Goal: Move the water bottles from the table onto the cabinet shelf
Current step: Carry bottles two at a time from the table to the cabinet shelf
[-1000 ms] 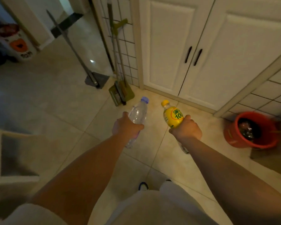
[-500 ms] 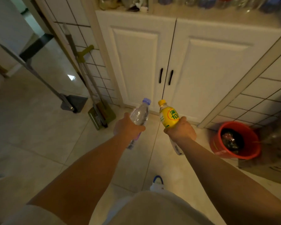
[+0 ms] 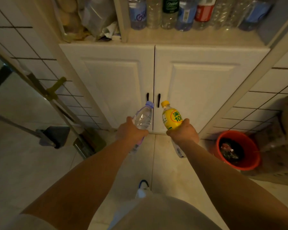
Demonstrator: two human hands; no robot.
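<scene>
My left hand [image 3: 130, 132] grips a clear water bottle [image 3: 143, 118] with a pale purple cap, tilted forward. My right hand [image 3: 183, 132] holds a yellow-labelled bottle [image 3: 171, 118] with a yellow cap. Both bottles are held out in front of the white cabinet's closed doors [image 3: 198, 90], near the two black handles. Above the doors, the cabinet shelf [image 3: 189, 38] carries a row of several plastic bottles [image 3: 170, 12] at the back, with bare shelf in front of them. The table is out of view.
Bags and packets [image 3: 88, 19] fill the shelf's left compartment. A mop and a broom [image 3: 56, 103] lean on the tiled wall at left, with a dustpan [image 3: 55, 136] on the floor. A red bucket [image 3: 238, 150] stands at the right by a cardboard box [image 3: 283, 146]. My shoe [image 3: 142, 188] is on the tiles.
I have come closer to the cabinet and my view has tilted up, so the shelf and its row of bottles are now visible. Both hands still hold their bottles.
</scene>
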